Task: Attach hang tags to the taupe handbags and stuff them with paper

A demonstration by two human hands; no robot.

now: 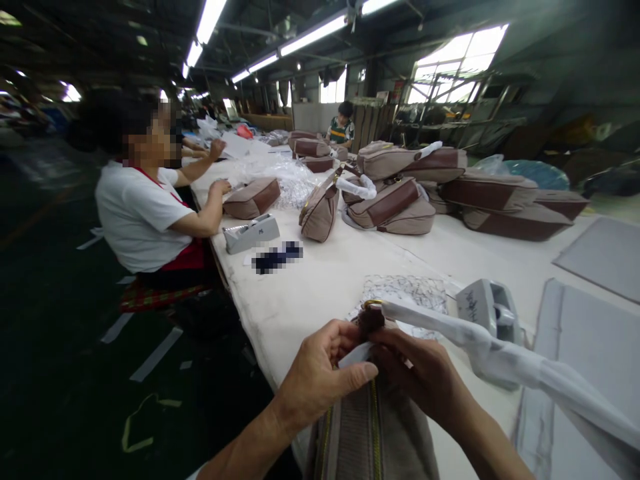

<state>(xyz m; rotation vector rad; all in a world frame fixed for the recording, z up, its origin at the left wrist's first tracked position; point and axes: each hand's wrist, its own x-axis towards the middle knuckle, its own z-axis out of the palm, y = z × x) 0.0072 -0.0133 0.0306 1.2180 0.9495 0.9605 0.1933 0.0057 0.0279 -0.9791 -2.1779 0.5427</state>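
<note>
A taupe handbag (370, 433) with a gold zipper stands upright at the near edge of the white table (320, 280). My left hand (320, 373) pinches a strip of white wrapping paper by the bag's brown strap tab and gold ring (371, 313). My right hand (425, 380) is closed on the same tab from the right. The bag's strap, wrapped in white paper (500, 360), runs off to the right.
A white tape dispenser (493, 310) and clear plastic bag (405, 293) lie just beyond my hands. Another dispenser (250, 233) sits by a seated person in a white shirt (140, 213). Several finished bags (400, 207) are piled farther back. Grey sheets (600, 253) lie right.
</note>
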